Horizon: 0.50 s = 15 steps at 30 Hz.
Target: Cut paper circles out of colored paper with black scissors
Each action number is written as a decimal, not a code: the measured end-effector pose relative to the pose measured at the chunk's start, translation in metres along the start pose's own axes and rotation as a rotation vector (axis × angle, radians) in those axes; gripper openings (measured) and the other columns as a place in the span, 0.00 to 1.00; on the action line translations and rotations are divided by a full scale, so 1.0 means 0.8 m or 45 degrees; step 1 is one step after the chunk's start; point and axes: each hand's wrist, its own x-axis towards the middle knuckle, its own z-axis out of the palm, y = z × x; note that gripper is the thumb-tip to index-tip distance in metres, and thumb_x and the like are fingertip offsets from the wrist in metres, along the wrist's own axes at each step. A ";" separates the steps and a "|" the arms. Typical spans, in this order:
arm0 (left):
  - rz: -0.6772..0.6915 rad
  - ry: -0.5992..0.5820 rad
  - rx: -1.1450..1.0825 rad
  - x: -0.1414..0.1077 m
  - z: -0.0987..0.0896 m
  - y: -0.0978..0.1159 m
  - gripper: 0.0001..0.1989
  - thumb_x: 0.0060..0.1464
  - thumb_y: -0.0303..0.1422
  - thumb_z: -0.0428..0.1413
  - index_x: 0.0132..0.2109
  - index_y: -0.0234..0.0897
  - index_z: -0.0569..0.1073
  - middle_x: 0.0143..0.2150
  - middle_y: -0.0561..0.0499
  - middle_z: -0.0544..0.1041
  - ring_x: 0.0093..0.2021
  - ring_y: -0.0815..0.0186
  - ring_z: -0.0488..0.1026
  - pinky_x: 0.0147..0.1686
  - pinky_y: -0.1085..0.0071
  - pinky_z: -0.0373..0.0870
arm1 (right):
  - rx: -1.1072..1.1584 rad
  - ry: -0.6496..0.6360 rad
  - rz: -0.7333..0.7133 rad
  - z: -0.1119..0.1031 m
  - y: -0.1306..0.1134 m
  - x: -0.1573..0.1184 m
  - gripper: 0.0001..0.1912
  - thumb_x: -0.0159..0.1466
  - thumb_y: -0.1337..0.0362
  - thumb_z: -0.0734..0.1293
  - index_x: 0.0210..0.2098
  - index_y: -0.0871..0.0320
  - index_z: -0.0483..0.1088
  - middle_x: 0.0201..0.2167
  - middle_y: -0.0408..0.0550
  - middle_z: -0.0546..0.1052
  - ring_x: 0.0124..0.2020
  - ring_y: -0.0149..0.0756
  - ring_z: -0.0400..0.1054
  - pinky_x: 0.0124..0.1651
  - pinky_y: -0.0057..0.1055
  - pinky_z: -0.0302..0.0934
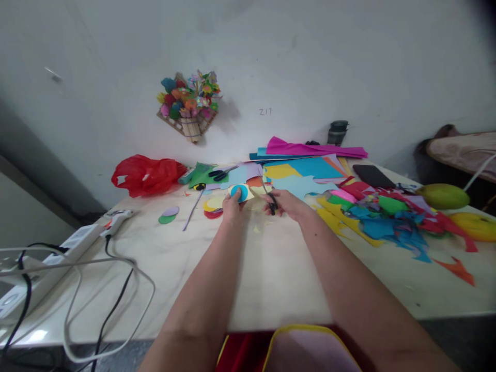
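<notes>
My left hand point(231, 202) is closed on a pale yellow paper piece point(248, 192), with a blue paper disc point(239, 193) lying against it under the thumb. My right hand point(284, 202) grips black-handled scissors point(273, 199), their blades spread and pointing up and away, just right of the yellow paper. Left of my left hand lie yellow and red paper discs point(213, 204), partly overlapped. A purple disc point(171, 211) and a green disc point(167, 219) rest farther left. Small pale scraps point(256, 228) lie below my hands.
Colored paper sheets point(306, 170) and a second pair of scissors point(220, 174) lie at the back. A red plastic bag point(147, 174) sits back left; power strips point(73, 245) and cables run along the left. Paper scraps point(391, 222), a phone point(373, 176) and yellow-green fruit point(444, 196) are on the right.
</notes>
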 end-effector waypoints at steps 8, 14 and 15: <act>0.086 0.050 -0.018 0.011 0.001 -0.006 0.07 0.51 0.31 0.62 0.34 0.39 0.70 0.31 0.54 0.76 0.36 0.68 0.77 0.38 0.74 0.72 | -0.079 -0.154 0.096 0.023 -0.011 -0.010 0.16 0.61 0.53 0.70 0.30 0.60 0.66 0.23 0.51 0.78 0.21 0.31 0.72 0.15 0.21 0.55; 0.075 0.126 -0.055 0.018 -0.003 -0.006 0.07 0.54 0.36 0.60 0.34 0.40 0.71 0.32 0.51 0.77 0.39 0.65 0.77 0.37 0.72 0.73 | -0.108 -0.206 0.065 0.045 -0.008 -0.008 0.20 0.57 0.49 0.71 0.30 0.59 0.66 0.23 0.49 0.77 0.23 0.34 0.73 0.16 0.22 0.56; 0.056 0.093 -0.022 0.020 -0.005 -0.007 0.08 0.54 0.39 0.60 0.34 0.40 0.71 0.32 0.51 0.77 0.39 0.64 0.77 0.36 0.72 0.73 | -0.117 -0.191 0.059 0.049 -0.007 -0.007 0.20 0.57 0.48 0.71 0.31 0.59 0.67 0.22 0.49 0.76 0.22 0.34 0.73 0.16 0.22 0.57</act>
